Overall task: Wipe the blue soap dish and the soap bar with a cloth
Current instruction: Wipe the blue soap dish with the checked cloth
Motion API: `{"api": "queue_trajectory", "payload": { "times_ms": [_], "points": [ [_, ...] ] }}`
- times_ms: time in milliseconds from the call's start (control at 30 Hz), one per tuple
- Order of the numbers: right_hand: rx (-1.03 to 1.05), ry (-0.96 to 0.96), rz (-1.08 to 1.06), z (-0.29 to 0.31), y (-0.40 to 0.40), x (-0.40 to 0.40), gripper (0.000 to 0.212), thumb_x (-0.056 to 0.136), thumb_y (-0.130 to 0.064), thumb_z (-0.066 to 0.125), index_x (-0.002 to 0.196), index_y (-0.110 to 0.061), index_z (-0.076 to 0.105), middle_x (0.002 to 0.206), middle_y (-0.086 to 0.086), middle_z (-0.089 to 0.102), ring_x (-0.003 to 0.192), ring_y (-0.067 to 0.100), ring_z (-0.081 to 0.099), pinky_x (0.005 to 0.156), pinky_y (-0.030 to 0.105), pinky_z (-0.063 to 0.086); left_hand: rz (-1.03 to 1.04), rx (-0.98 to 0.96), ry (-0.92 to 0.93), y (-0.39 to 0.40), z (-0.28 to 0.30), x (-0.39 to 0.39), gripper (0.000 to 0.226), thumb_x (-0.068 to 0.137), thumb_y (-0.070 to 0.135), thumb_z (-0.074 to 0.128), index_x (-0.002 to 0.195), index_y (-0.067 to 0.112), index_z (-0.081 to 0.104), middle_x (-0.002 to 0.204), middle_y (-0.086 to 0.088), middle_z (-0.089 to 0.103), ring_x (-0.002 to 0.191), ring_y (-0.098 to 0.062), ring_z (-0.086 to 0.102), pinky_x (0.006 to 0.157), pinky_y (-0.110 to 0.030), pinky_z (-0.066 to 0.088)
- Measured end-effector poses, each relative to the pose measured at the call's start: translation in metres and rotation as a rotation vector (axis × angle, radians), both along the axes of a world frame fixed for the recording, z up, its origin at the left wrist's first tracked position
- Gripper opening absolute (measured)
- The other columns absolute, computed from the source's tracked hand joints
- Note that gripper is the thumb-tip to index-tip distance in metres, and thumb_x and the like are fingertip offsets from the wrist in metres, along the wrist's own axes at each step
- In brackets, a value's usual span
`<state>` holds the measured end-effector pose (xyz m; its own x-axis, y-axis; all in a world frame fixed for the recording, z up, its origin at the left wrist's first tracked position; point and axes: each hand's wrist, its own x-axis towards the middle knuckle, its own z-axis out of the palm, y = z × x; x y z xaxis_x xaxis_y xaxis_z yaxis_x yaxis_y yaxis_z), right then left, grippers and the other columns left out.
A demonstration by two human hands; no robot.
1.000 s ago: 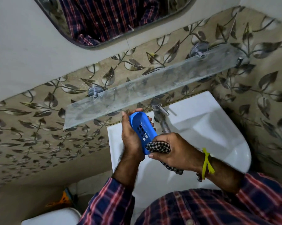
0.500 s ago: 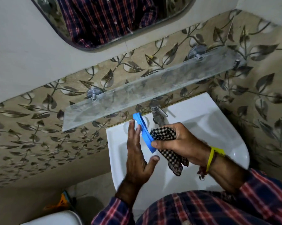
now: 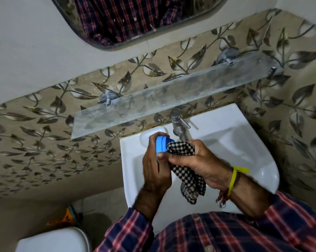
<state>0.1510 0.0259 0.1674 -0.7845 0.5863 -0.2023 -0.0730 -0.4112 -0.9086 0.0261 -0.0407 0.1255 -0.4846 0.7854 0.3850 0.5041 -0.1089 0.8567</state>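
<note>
**Over the sink, the dish is gripped again**

Above the white sink (image 3: 244, 160), the left hand (image 3: 153, 170), flat a moment ago, now wraps around the blue soap dish (image 3: 161, 144). The right hand (image 3: 199, 160) squeezes the checked cloth (image 3: 182, 150) against it. Wiping goes on; no soap bar shows.

Dim, yellowish indoor light (soft shadows), wide-angle bending at the edges.

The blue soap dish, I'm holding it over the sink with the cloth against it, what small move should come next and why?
Probably rub the checked cloth along the blue soap dish. The left hand already grips the dish over the sink, and the right hand presses the bunched cloth against its side, so a wiping stroke is set up.
</note>
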Motion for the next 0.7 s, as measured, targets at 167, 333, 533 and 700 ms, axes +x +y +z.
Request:
{"api": "queue_trajectory", "payload": {
  "times_ms": [167,333,533,700],
  "points": [
    [0.175,0.018,0.008,0.002,-0.007,0.001,0.009,0.086,-0.014,0.076,0.091,-0.006,0.073,0.081,0.001,0.074,0.077,0.012,0.067,0.071,0.023,0.055,0.012,-0.062,-0.534,0.007,0.013,0.005,0.099,0.086,0.084,0.009,0.102,0.006,0.068,0.092,-0.016,0.070,0.088,-0.036,0.068,0.081,-0.040,0.054],
    [0.427,-0.031,0.075,0.014,-0.006,0.005,0.007,0.084,-0.010,0.077,0.086,-0.005,0.073,0.078,0.005,0.073,0.072,0.015,0.068,0.068,0.027,0.056,-0.090,-0.108,-1.033,0.007,0.027,0.013,0.095,0.081,0.085,0.028,0.097,0.000,0.069,0.099,-0.024,0.069,0.093,-0.037,0.066,0.092,-0.046,0.052],
    [0.737,-0.260,0.125,0.017,-0.011,0.004,0.008,0.079,-0.015,0.072,0.074,-0.013,0.066,0.065,0.009,0.064,0.060,0.022,0.062,0.060,0.041,0.056,-0.092,-0.106,-1.201,0.004,0.034,0.007,0.093,0.075,0.092,0.035,0.078,0.008,0.075,0.079,-0.013,0.072,0.076,-0.028,0.070,0.079,-0.036,0.059],
    [1.049,-0.568,-0.002,0.011,-0.024,-0.002,0.021,0.074,-0.039,0.070,0.076,-0.024,0.056,0.065,-0.002,0.063,0.061,0.017,0.060,0.056,0.034,0.053,-0.016,-0.177,-1.289,0.009,0.032,-0.001,0.095,0.069,0.096,0.042,0.081,0.007,0.075,0.083,-0.018,0.071,0.085,-0.035,0.067,0.093,-0.046,0.055]
  ]
}}
